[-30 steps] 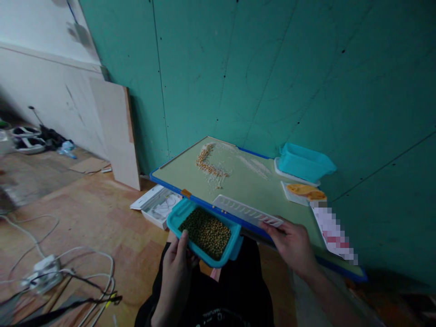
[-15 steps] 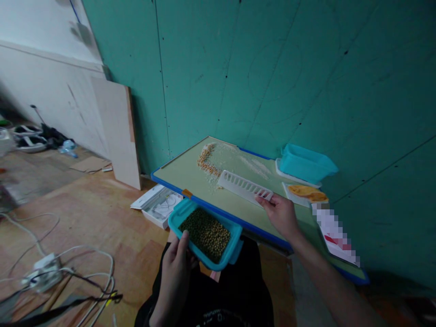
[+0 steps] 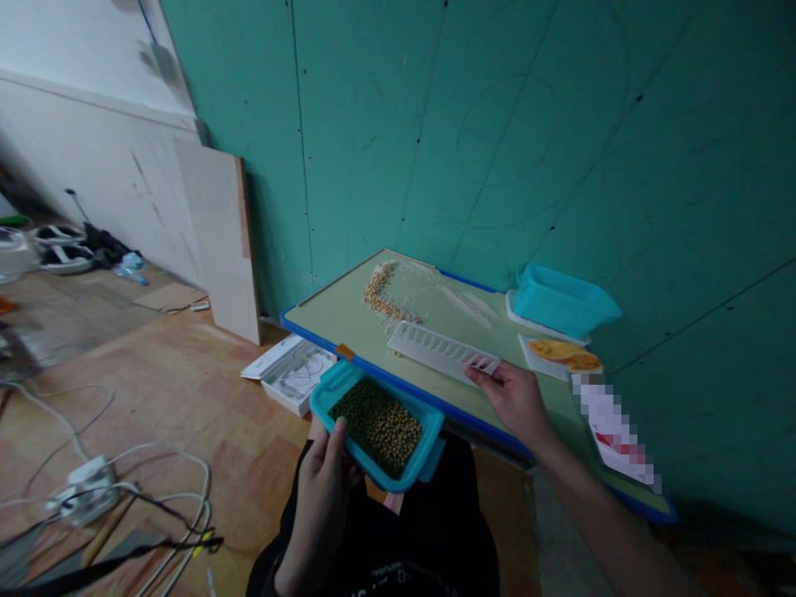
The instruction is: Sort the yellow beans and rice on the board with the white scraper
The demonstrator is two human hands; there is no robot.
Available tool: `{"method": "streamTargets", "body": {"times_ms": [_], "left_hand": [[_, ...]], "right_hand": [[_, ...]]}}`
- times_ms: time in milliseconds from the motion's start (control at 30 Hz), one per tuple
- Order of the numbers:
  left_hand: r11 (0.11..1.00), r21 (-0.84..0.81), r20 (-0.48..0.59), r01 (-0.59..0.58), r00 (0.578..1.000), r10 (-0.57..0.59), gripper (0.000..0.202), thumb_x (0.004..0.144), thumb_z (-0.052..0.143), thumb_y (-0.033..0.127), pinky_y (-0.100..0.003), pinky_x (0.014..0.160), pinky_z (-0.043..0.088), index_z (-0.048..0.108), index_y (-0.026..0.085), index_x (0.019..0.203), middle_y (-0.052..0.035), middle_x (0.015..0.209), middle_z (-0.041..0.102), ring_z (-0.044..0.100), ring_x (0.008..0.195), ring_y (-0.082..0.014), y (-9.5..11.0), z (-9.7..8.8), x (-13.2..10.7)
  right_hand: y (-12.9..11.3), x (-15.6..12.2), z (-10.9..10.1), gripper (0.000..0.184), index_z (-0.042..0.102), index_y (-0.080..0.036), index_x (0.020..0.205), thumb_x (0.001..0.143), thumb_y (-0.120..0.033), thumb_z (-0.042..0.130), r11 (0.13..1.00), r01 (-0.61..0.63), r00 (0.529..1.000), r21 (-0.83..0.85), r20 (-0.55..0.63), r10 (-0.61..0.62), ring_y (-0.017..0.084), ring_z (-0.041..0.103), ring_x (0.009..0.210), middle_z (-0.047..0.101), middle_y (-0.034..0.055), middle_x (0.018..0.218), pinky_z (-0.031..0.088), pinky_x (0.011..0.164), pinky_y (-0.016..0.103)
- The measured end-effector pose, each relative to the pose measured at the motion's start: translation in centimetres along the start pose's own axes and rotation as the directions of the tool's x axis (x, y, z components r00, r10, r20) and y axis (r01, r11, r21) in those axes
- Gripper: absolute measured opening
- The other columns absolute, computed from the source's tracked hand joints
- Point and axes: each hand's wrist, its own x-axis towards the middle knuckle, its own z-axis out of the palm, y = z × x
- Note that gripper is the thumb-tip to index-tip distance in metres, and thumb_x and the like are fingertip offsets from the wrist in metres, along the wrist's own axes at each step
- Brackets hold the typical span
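Note:
My left hand grips the near end of a blue tray of green beans, held just below the front edge of the small green table. My right hand holds one end of a white slotted scraper, which lies across the tabletop. Its far end is close to a curved row of yellow beans and a scatter of white grains.
An empty blue tray on a white lid and a white dish with yellow pieces sit at the table's right, against the green wall. An open white box lies on the wooden floor. Cables and a power strip lie at the left.
My right hand first carried the scraper from the table's front edge back to the yellow beans, then drew it slightly toward me. The bean tray in my left hand stayed put.

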Motion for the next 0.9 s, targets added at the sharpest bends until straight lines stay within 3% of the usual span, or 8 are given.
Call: {"method": "streamTargets", "body": {"times_ms": [267, 400, 900], "left_hand": [[1.000, 0.020, 0.002, 0.012, 1.000, -0.012, 0.042, 0.073, 0.079, 0.055, -0.018, 0.044, 0.038, 0.067, 0.020, 0.093, 0.0089, 0.053, 0.046, 0.044, 0.046, -0.0079, 0.1, -0.1, 0.1], [1.000, 0.006, 0.024, 0.012, 1.000, -0.012, 0.045, 0.073, 0.079, 0.057, -0.017, 0.044, 0.036, 0.066, 0.020, 0.094, 0.0096, 0.053, 0.045, 0.042, 0.046, -0.0075, -0.1, -0.3, 0.4], [1.000, 0.027, 0.021, -0.001, 1.000, 0.001, 0.044, 0.072, 0.079, 0.058, -0.018, 0.043, 0.034, 0.064, 0.020, 0.090, 0.0101, 0.052, 0.042, 0.038, 0.044, -0.0074, 0.0, -0.3, 0.4]], "right_hand": [[-1.1, -1.3, -0.2, 0.023, 0.080, -0.022, 0.089, 0.085, -0.042, 0.069, 1.000, 0.026, 0.999, -0.012, 0.034, -0.025, 0.028, 0.077, 0.080, 0.080, 0.0058, 0.086, 0.061, 0.073, 0.035], [-1.2, -1.0, -0.6, 0.024, 0.080, -0.021, 0.087, 0.085, -0.041, 0.069, 0.996, 0.061, 0.997, -0.068, -0.040, -0.064, 0.027, 0.077, 0.081, 0.080, 0.0055, 0.086, 0.060, 0.073, 0.033], [0.6, 0.1, -0.5, 0.026, 0.079, -0.019, 0.091, 0.085, -0.042, 0.068, 0.998, 0.020, 0.999, -0.064, -0.027, -0.022, 0.027, 0.077, 0.082, 0.080, 0.0072, 0.088, 0.060, 0.070, 0.032]]}}
